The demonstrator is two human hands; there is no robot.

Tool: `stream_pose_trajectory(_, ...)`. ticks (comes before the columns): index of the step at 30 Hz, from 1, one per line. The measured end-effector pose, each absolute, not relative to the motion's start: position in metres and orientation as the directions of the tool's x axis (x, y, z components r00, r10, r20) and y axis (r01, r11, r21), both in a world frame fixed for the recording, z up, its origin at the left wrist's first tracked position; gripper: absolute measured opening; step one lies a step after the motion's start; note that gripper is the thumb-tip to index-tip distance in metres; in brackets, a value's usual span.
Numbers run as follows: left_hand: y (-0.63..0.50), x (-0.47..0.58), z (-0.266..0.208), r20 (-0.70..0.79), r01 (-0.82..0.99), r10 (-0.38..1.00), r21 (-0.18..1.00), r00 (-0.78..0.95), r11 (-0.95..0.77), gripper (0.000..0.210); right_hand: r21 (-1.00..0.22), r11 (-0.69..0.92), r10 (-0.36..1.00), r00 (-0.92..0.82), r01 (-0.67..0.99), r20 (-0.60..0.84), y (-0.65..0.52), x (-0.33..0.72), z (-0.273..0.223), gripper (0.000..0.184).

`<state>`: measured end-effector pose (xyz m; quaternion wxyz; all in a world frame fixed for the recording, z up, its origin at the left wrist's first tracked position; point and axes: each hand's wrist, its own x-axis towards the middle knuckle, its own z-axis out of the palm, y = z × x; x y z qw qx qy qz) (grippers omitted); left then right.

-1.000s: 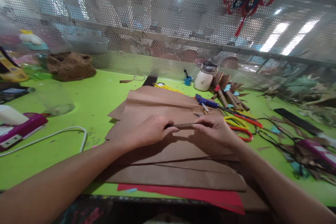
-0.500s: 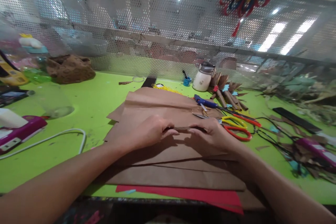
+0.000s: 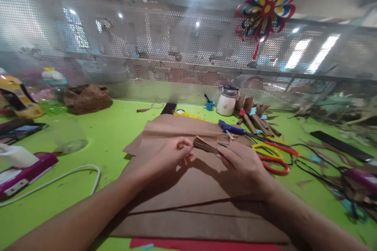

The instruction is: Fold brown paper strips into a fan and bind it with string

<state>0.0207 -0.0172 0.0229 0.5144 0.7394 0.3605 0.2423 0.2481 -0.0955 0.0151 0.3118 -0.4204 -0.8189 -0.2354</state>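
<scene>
A small strip of brown paper folded into narrow pleats is held up in front of me, its left end slightly fanned. My right hand pinches the right end of it between thumb and fingers. At the fanned end, my left hand has its fingers loosely curved and apart; its fingertips are close beside the pleats, and contact is hard to make out. Under both hands lie stacked sheets of brown paper. Scissors with yellow and orange handles lie beside my right hand, their blades partly hidden by it.
A blue glue gun, a white jar and rolled brown paper pieces are at the back right. On the left are a purple power strip, a white cable and a clear cup. Red paper shows at the front.
Both hands gripped the folded strip end to end before. Now my left fingers have loosened, the strip's left end has fanned out, and the view has tilted upward.
</scene>
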Motion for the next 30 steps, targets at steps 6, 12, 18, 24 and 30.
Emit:
stream_pose_trajectory(6,-0.038,0.03,0.035,-0.158,0.07,0.621,0.984,0.768,0.163,0.032,0.132,0.532,0.502,-0.437,0.836,0.746,-0.101,0.229,0.012,0.016)
stream_pose_trajectory(12,-0.048,0.039,0.041,-0.129,-0.106,0.745,0.96,0.654,0.26,0.028,0.178,0.557,0.458,-0.479,0.811,0.749,-0.1,0.222,0.008,0.019)
stream_pose_trajectory(18,-0.046,0.042,0.038,-0.131,-0.127,0.787,0.958,0.602,0.257,0.022,0.176,0.549,0.479,-0.48,0.817,0.735,-0.095,0.217,-0.007,0.025)
stream_pose_trajectory(24,-0.043,0.047,0.033,-0.134,-0.026,0.869,0.986,0.477,0.167,0.015,0.207,0.561,0.515,-0.534,0.801,0.671,-0.101,0.209,-0.004,0.039)
stream_pose_trajectory(30,-0.037,0.049,0.025,0.087,0.206,0.834,0.95,0.544,-0.234,0.016,-0.115,0.613,0.658,-0.424,0.782,0.622,-0.117,0.206,0.021,0.033)
